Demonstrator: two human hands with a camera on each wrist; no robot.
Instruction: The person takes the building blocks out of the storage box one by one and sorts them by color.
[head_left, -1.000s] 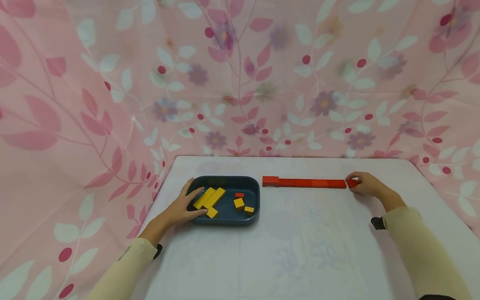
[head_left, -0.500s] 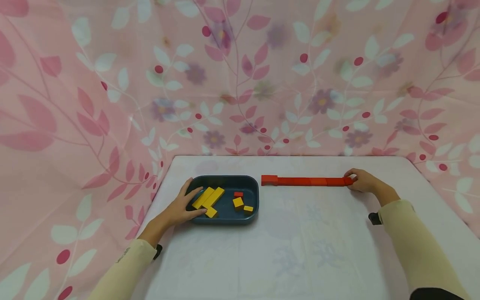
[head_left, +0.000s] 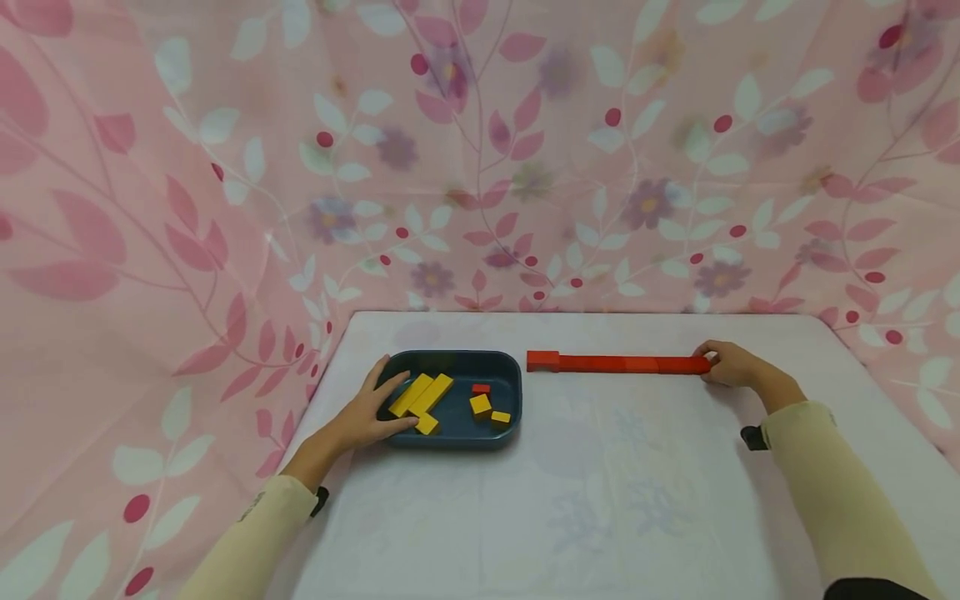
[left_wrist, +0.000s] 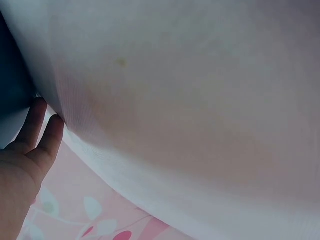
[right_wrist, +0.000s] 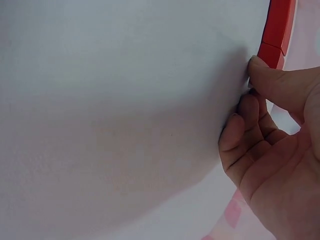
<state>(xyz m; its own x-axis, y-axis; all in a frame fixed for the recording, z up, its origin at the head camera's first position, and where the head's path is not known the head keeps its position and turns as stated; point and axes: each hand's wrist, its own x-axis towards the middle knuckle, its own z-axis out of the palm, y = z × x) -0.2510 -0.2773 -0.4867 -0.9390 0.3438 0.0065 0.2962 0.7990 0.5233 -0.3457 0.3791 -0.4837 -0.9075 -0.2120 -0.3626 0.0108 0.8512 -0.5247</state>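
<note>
My right hand [head_left: 731, 365] pinches a red block [right_wrist: 270, 55] between thumb and fingers at the right end of a straight row of red blocks [head_left: 607, 363]. In the right wrist view the pinched block meets its neighbour at a thin seam. A taller red block [head_left: 543, 360] stands at the row's left end. My left hand [head_left: 367, 417] rests over the left end of a dark blue tray [head_left: 457, 444], fingers spread and fairly straight. Two of its fingers [left_wrist: 47, 137] touch the tray's outer wall in the left wrist view.
Inside the tray lie two long yellow blocks [head_left: 431, 396], a few smaller yellow ones such as a yellow cube [head_left: 481, 407], and a small red block [head_left: 481, 389]. White cloth [head_left: 585, 500] covers the table. A pink floral curtain [head_left: 487, 167] hangs behind and at the sides.
My right hand has brought its red block leftward against the row's right end, closing the small gap seen a second ago. The left hand and tray stay in place.
</note>
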